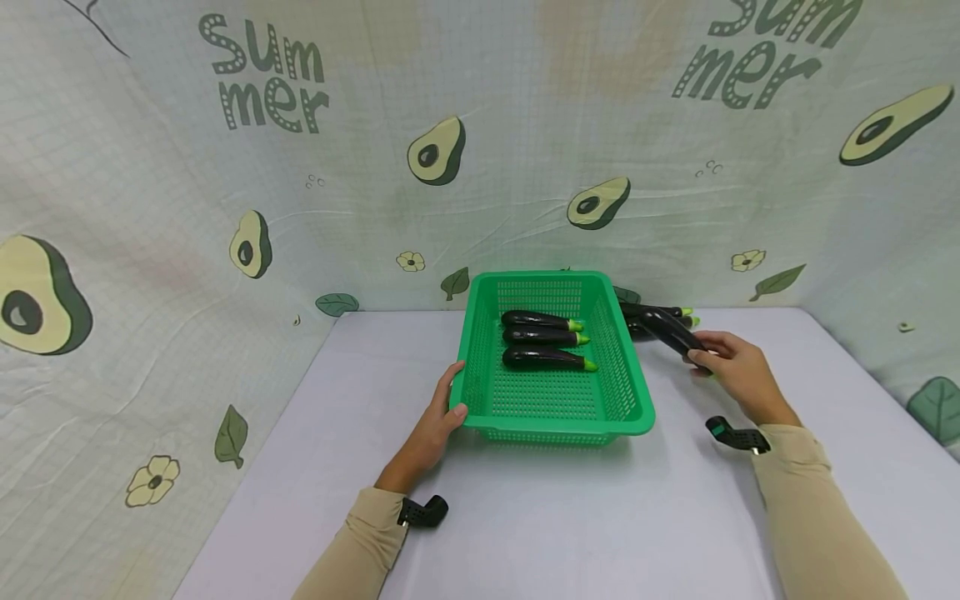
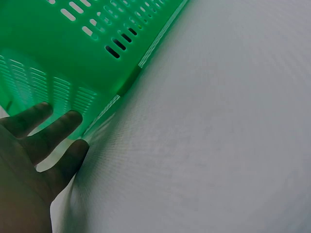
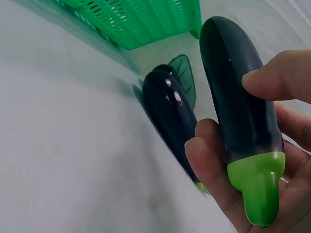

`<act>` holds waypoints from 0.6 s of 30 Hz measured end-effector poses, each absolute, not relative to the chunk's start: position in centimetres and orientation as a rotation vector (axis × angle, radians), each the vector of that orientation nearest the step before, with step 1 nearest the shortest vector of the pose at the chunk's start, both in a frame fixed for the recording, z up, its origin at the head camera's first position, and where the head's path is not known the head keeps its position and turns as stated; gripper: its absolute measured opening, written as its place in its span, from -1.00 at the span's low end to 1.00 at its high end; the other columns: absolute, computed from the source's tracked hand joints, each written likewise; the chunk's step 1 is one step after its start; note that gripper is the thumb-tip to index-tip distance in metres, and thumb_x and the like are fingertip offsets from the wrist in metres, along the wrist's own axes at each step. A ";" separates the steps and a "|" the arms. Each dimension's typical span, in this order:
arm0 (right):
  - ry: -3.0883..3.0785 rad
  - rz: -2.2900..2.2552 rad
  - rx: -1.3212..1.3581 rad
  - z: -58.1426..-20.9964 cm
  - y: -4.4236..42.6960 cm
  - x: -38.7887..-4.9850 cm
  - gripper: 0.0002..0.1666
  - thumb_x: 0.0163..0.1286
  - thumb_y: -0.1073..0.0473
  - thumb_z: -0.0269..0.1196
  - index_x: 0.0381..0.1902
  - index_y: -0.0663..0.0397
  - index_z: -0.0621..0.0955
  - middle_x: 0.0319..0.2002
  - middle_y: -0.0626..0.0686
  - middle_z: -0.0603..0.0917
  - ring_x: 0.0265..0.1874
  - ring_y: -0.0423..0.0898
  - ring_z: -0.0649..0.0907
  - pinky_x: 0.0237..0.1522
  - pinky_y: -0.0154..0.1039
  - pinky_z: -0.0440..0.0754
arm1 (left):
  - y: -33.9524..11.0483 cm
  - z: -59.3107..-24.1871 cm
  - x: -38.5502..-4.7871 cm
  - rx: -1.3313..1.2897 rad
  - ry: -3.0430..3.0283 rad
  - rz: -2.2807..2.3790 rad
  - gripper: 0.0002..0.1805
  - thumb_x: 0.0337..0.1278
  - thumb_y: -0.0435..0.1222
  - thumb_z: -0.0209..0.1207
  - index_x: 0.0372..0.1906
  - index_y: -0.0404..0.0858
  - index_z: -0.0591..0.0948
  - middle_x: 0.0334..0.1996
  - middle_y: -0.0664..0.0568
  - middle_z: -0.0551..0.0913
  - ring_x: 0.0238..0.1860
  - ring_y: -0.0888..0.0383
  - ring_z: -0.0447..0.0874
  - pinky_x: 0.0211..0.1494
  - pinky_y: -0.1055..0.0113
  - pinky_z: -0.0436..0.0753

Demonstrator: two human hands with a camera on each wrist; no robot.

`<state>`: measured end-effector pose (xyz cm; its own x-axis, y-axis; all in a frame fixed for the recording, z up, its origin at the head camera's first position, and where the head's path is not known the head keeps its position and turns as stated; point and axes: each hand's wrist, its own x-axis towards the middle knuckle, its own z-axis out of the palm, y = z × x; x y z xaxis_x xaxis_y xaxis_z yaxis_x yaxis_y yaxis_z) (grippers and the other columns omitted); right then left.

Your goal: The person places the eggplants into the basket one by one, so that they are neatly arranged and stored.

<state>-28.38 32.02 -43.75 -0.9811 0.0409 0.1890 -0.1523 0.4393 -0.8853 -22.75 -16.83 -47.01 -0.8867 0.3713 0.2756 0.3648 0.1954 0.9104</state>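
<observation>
A green plastic basket (image 1: 555,427) stands on the table, with three dark eggplants lying side by side inside, one of them the nearest eggplant (image 1: 543,358). My left hand (image 1: 435,425) holds the basket's left side, thumb and index finger at the rim. In the left wrist view, the other fingers (image 2: 53,133) spread along the outer wall. Right of the basket, my right hand (image 1: 738,371) grips an eggplant (image 3: 243,97) between thumb and fingers, its green stem end toward me. Behind it, more eggplants (image 3: 167,109) lie beside the basket.
The white table (image 1: 525,525) reaches back to a hanging cloth (image 1: 510,225) printed with avocados and leaves. A black wrist camera (image 1: 423,512) sits on the left wrist and another black camera (image 1: 737,435) on the right.
</observation>
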 end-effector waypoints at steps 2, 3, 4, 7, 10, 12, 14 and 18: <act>-2.495 1.574 0.107 -43.6 31.8 -28.3 -0.39 0.51 0.11 0.22 0.33 0.41 0.38 0.14 0.41 0.51 -0.20 -0.20 0.73 -0.17 -0.24 0.68 | -16.9 -47.0 -22.7 0.737 2.408 1.851 -0.24 0.45 -0.06 -0.07 0.61 0.07 -0.09 0.56 -0.20 -0.13 0.46 -0.14 -0.04 0.39 -0.24 0.03; -2.488 1.578 0.112 -43.5 31.8 -28.3 -0.38 0.51 0.11 0.21 0.34 0.42 0.37 0.15 0.41 0.50 -0.19 -0.17 0.74 -0.17 -0.24 0.68 | -16.9 -47.0 -22.7 0.736 2.406 1.851 -0.24 0.45 -0.05 -0.07 0.61 0.06 -0.10 0.56 -0.19 -0.13 0.46 -0.14 -0.04 0.39 -0.24 0.02; -2.479 1.585 0.116 -43.4 31.7 -28.3 -0.38 0.51 0.12 0.21 0.34 0.42 0.37 0.16 0.40 0.50 -0.18 -0.16 0.74 -0.17 -0.25 0.68 | -16.9 -47.0 -22.7 0.736 2.402 1.850 -0.23 0.45 -0.04 -0.07 0.62 0.06 -0.10 0.56 -0.18 -0.13 0.46 -0.13 -0.04 0.40 -0.23 0.01; -2.463 1.599 0.134 -43.1 31.4 -28.2 -0.36 0.51 0.13 0.21 0.36 0.43 0.34 0.16 0.37 0.49 -0.16 -0.16 0.74 -0.17 -0.26 0.68 | -16.9 -46.9 -22.7 0.738 2.398 1.847 -0.23 0.45 -0.04 -0.07 0.62 0.05 -0.10 0.57 -0.17 -0.13 0.46 -0.12 -0.04 0.40 -0.22 0.00; -2.449 1.615 0.158 -42.9 31.1 -28.2 -0.34 0.51 0.15 0.22 0.39 0.44 0.32 0.16 0.34 0.49 -0.18 -0.24 0.72 -0.17 -0.25 0.68 | -16.9 -46.9 -22.7 0.739 2.407 1.839 -0.23 0.44 -0.03 -0.07 0.62 0.06 -0.09 0.57 -0.16 -0.12 0.46 -0.11 -0.04 0.40 -0.22 0.01; -2.447 1.617 0.173 -42.7 31.0 -28.1 -0.33 0.50 0.15 0.22 0.40 0.43 0.32 0.16 0.34 0.49 -0.19 -0.28 0.71 -0.17 -0.24 0.68 | -16.9 -46.9 -22.7 0.743 2.415 1.837 -0.23 0.44 0.00 -0.06 0.61 0.07 -0.09 0.56 -0.16 -0.12 0.47 -0.11 -0.04 0.40 -0.22 0.01; -2.443 1.622 0.178 -42.5 30.8 -28.1 -0.32 0.50 0.16 0.22 0.42 0.41 0.32 0.16 0.32 0.49 -0.20 -0.32 0.69 -0.17 -0.23 0.69 | -16.9 -46.9 -22.8 0.747 2.416 1.842 -0.21 0.43 0.04 -0.05 0.61 0.06 -0.08 0.56 -0.17 -0.12 0.47 -0.11 -0.04 0.39 -0.22 0.02; -2.447 1.617 0.185 -42.3 30.6 -28.0 -0.32 0.50 0.15 0.23 0.44 0.36 0.33 0.19 0.31 0.49 -0.19 -0.29 0.70 -0.17 -0.25 0.68 | -16.8 -47.0 -22.8 0.756 2.408 1.855 -0.18 0.42 0.11 -0.04 0.61 0.03 -0.08 0.56 -0.19 -0.11 0.46 -0.12 -0.04 0.39 -0.22 0.03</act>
<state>-28.03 30.62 -42.27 -0.9717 0.0074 0.2361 -0.2144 0.3927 -0.8943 -22.81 -16.84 -46.96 -0.8833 0.3768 0.2788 0.3656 0.1817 0.9128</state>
